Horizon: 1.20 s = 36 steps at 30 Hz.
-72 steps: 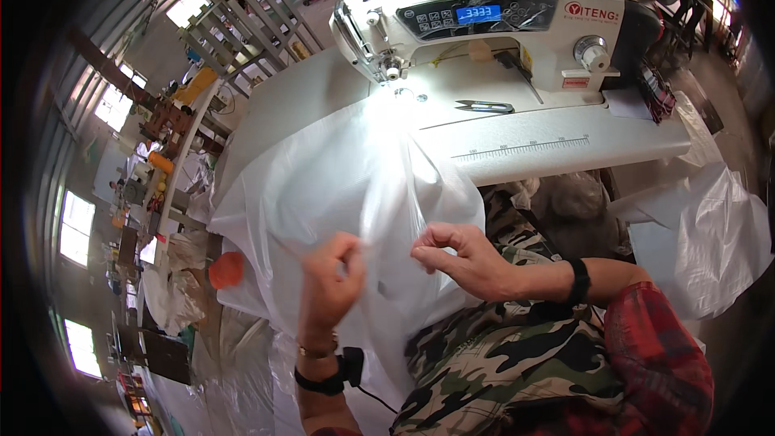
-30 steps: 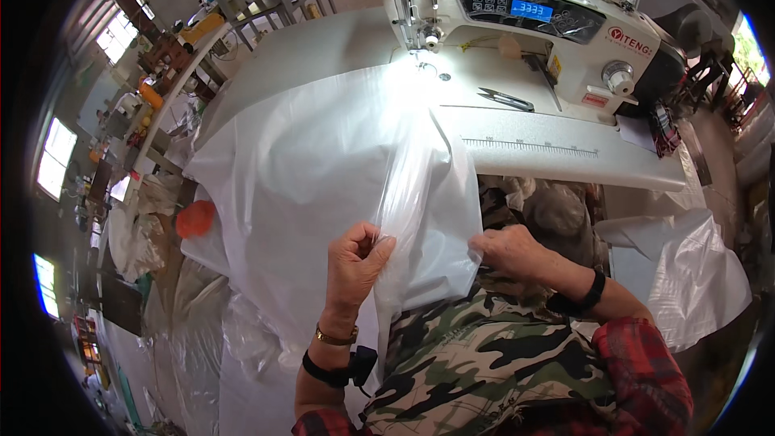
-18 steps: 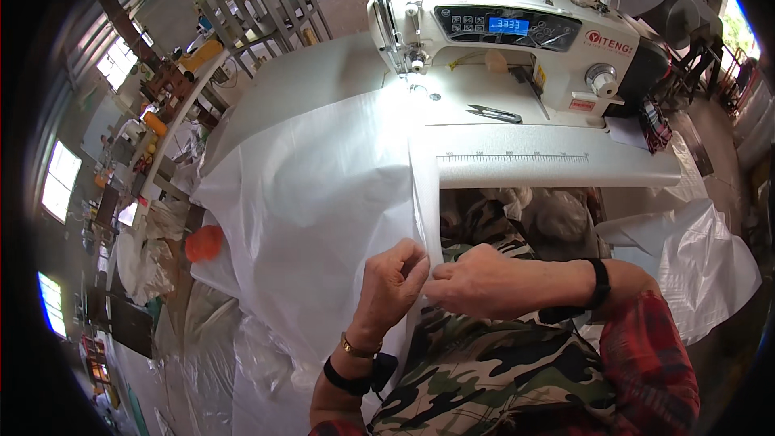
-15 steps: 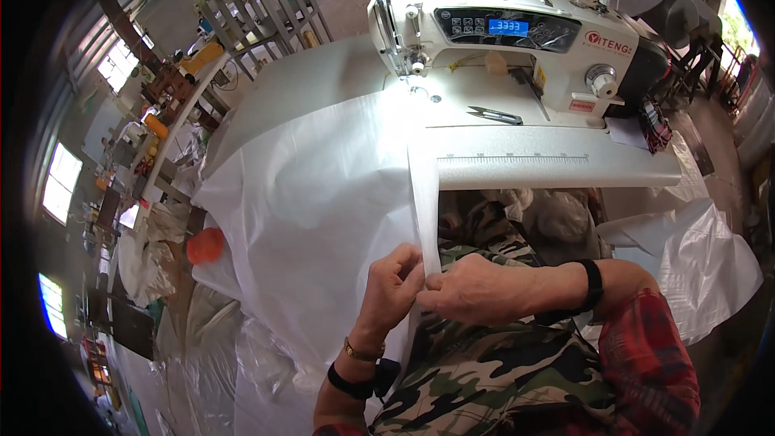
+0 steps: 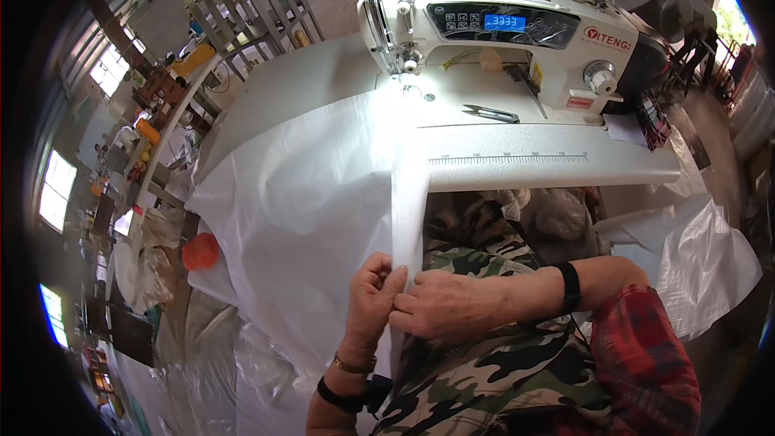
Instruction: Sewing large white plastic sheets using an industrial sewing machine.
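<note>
Both hands meet at the near edge of a large white woven sheet (image 5: 299,210) that hangs off the front of the sewing table (image 5: 565,165) into the person's lap. The left hand (image 5: 373,295) has its fingers curled and clenched on the folded edge strip (image 5: 409,202) of the sheet, thumb pressed on top. The right hand (image 5: 444,307) lies just beside it, touching it, fingers closed and pinching the same strip from the other side. The strip runs straight up from the hands to the needle area of the white sewing machine (image 5: 500,32), where the sheet lies flat under the bright lamp light.

On the table bed, a pair of small thread snips (image 5: 491,115) lies near the machine's base, well apart from the hands. A ruler scale runs along the table's front edge.

To the right, more white sheeting (image 5: 694,250) is heaped beside the person's knee. To the left, on the floor, lie crumpled clear plastic (image 5: 242,355) and a round orange thing (image 5: 199,251). No box or bin near the hands can be made out
</note>
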Motion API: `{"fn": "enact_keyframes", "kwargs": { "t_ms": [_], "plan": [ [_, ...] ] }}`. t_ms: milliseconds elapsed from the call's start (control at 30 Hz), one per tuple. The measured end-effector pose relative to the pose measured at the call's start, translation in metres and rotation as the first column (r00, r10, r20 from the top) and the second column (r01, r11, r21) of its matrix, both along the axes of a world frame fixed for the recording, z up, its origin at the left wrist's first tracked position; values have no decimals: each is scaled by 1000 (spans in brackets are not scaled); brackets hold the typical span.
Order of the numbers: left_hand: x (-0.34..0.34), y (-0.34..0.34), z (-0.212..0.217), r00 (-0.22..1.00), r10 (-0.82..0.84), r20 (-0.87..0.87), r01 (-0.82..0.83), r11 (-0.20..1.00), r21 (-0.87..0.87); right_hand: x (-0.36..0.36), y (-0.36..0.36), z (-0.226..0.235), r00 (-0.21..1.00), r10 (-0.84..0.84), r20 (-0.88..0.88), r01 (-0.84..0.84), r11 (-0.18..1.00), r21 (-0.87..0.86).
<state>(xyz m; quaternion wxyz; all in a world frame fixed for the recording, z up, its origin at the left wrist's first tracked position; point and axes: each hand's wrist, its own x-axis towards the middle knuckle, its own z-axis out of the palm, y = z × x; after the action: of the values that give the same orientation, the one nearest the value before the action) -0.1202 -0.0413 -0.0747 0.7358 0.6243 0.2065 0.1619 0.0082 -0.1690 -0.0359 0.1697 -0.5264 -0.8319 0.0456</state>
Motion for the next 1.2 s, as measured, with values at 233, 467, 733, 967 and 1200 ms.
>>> {"fn": "enact_keyframes", "kwargs": {
  "t_ms": [233, 467, 733, 967, 1200],
  "plan": [
    [-20, 47, 61, 995, 70, -77, -14, 824, 566, 27, 51, -94, 134, -397, -908, 669, 712, -212],
    [20, 30, 164, 927, -186, -326, 372, 331, 867, -63, 167, -47, 725, -99, -681, -60, 977, -206],
    [3, 26, 50, 884, -192, -427, 447, 72, 892, -68, 154, -207, 878, -89, -470, -138, 894, -426],
    [-16, 7, -23, 982, 56, -179, 165, 193, 967, 65, 71, -77, 958, -25, -286, -157, 787, -597],
    [-6, -9, -18, 972, 230, -38, -124, 645, 754, 163, 103, -26, 969, -177, -171, 213, 952, 222]
  ]
}}
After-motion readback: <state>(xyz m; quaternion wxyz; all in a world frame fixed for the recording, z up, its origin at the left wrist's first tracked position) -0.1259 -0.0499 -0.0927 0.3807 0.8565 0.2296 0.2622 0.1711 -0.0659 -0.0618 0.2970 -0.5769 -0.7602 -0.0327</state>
